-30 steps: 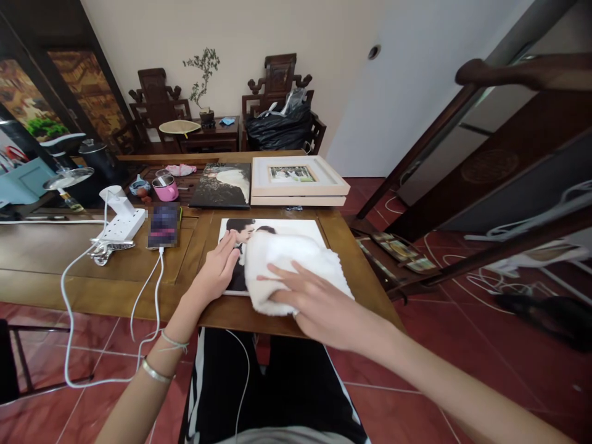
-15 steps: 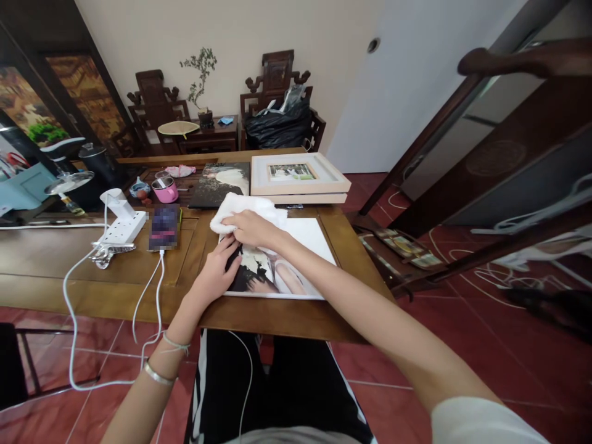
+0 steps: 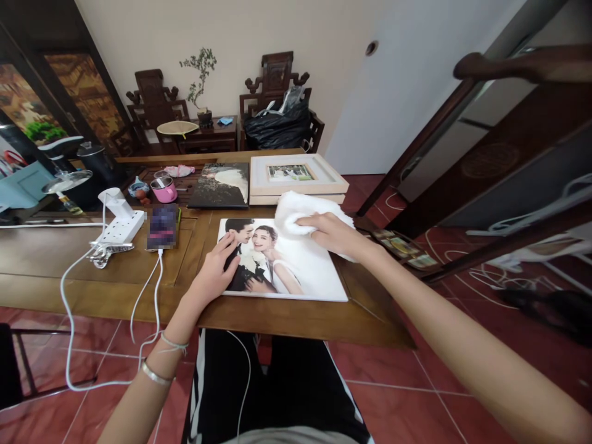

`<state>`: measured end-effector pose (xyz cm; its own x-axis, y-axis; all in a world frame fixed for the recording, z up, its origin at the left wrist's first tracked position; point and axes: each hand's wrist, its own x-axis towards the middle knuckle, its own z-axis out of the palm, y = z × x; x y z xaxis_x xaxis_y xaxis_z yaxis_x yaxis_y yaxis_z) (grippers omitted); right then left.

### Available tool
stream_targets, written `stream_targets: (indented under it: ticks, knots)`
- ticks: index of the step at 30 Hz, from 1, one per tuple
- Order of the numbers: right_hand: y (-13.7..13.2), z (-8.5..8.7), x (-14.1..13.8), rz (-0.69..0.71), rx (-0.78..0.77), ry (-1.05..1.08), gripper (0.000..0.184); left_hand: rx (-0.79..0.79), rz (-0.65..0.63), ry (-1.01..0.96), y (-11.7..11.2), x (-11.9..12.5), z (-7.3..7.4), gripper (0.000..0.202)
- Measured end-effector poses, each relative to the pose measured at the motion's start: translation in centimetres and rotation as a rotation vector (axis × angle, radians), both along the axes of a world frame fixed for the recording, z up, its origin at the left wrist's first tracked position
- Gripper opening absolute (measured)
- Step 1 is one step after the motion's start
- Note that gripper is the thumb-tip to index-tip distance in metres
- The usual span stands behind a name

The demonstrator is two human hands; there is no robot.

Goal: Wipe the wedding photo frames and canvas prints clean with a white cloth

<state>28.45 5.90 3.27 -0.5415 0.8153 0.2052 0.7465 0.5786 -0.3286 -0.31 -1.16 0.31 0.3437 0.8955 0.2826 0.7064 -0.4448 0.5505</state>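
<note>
A photo panel (image 3: 319, 277) showing two people lies flat near the front edge of the wooden table. My left hand (image 3: 217, 268) rests on the panel's left side with its fingers stretched out. In my right hand (image 3: 330, 231) is a bunched white towel (image 3: 296, 213), pressed on the panel's upper right part and reaching past its edge. The towel hides that corner of the panel. Behind it lie a dark photo panel (image 3: 219, 192) and a light wooden picture frame (image 3: 300, 192).
On the left of the table (image 3: 41, 262) are a phone (image 3: 163, 228) on a cable, a white power strip (image 3: 124, 229) and a pink cup (image 3: 165, 190). A dark wooden stand (image 3: 416, 142) rises beside the table's right end.
My right hand has swept the towel from the panel's upper left to its upper right, uncovering the pictured heads. My left hand has stayed in place.
</note>
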Motion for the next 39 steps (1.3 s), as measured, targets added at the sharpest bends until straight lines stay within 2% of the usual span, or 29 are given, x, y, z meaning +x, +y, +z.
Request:
stream_targets:
  ticks: [4, 10, 13, 16, 22, 25, 29, 32, 34, 38, 39]
  knots:
    - [-2.5, -0.5, 1.5, 0.004, -0.01, 0.008, 0.051, 0.006, 0.004, -0.009, 0.0, 0.0, 0.0, 0.048]
    - [-10.8, 0.1, 1.3, 0.158, -0.036, -0.022, 0.056, -0.01, 0.016, 0.017, 0.1, 0.0, -0.1, 0.049]
    - [-13.0, 0.7, 1.5, 0.232, -0.081, -0.017, 0.059, -0.021, 0.026, 0.018, 0.1, 0.0, -0.1, 0.048]
    - [-11.9, 0.9, 2.2, 0.257, -0.105, -0.002, 0.058, -0.011, 0.013, 0.022, 0.1, -0.1, -0.1, 0.048]
    - [-3.6, 0.1, 2.9, 0.212, -0.137, 0.057, 0.055, -0.004, 0.007, 0.013, 0.1, -0.2, -0.1, 0.047]
    - [0.3, -0.6, 2.9, 0.144, -0.126, 0.092, 0.055, -0.006, 0.007, 0.013, 0.1, -0.2, -0.1, 0.047]
    - [2.8, -1.2, 2.8, 0.041, -0.109, 0.119, 0.051, -0.008, 0.007, 0.015, 0.1, -0.2, 0.1, 0.047]
    - [2.1, -1.5, 2.9, 0.018, -0.121, 0.142, 0.052, -0.005, 0.011, 0.01, 0.1, -0.1, 0.1, 0.047]
    - [0.4, -1.5, 3.0, 0.036, -0.131, 0.151, 0.052, -0.005, 0.011, 0.005, 0.1, -0.1, 0.1, 0.046]
    - [-5.8, -0.9, 3.3, 0.196, -0.163, 0.08, 0.05, -0.01, 0.014, 0.001, 0.0, 0.0, 0.1, 0.047]
    - [-7.7, -0.6, 3.3, 0.199, -0.163, 0.063, 0.05, -0.012, 0.016, 0.001, 0.0, 0.0, 0.1, 0.047]
